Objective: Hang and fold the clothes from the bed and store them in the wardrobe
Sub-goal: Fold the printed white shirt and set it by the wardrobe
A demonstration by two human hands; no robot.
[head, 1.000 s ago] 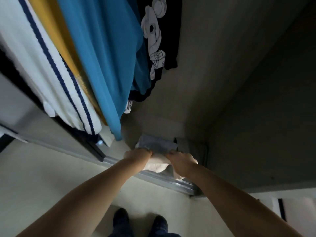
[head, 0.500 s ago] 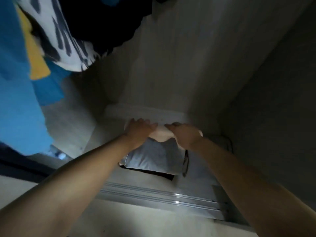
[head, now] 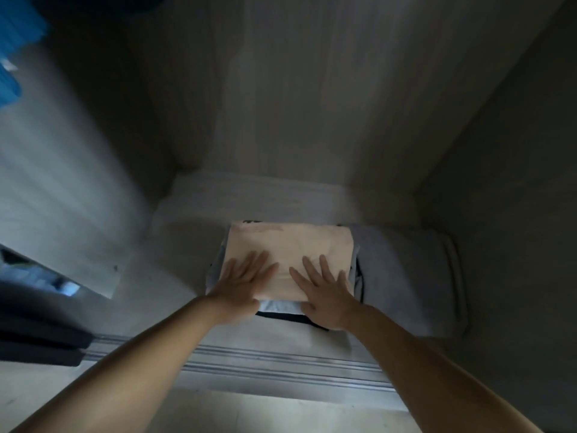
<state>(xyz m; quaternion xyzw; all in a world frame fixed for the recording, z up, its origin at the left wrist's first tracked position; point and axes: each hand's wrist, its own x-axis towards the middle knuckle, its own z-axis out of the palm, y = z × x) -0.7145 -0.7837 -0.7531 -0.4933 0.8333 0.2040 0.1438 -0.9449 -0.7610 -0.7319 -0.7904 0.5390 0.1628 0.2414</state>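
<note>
- on the wardrobe floor point(head: 187, 226), a folded cream garment point(head: 290, 248) lies flat atop a small stack, its far edge toward the back panel.
- beneath it, a pale grey-blue folded piece point(head: 279, 306) shows along the near edge, and a dark layer point(head: 281, 317) peeks out under that.
- the left hand point(head: 242, 284) rests palm down on the cream garment's near left part, fingers straight and spread, holding nothing.
- the right hand point(head: 324, 292) lies palm down on the near right part, fingers likewise extended and fanned, its heel over the stack's front edge.
- both bare forearms reach in from the bottom of the frame, meeting at the stack.
- just beside the stack on the right, touching it, sits a folded grey garment point(head: 412, 276) that reaches to the right wall.
- a metal sliding-door track point(head: 281, 367) runs across the front of the wardrobe, near the wrists.
- a blurred blue hanging garment point(head: 12, 64) shows at the upper left edge.
- dark shapes at the lower left are too blurred to tell.
</note>
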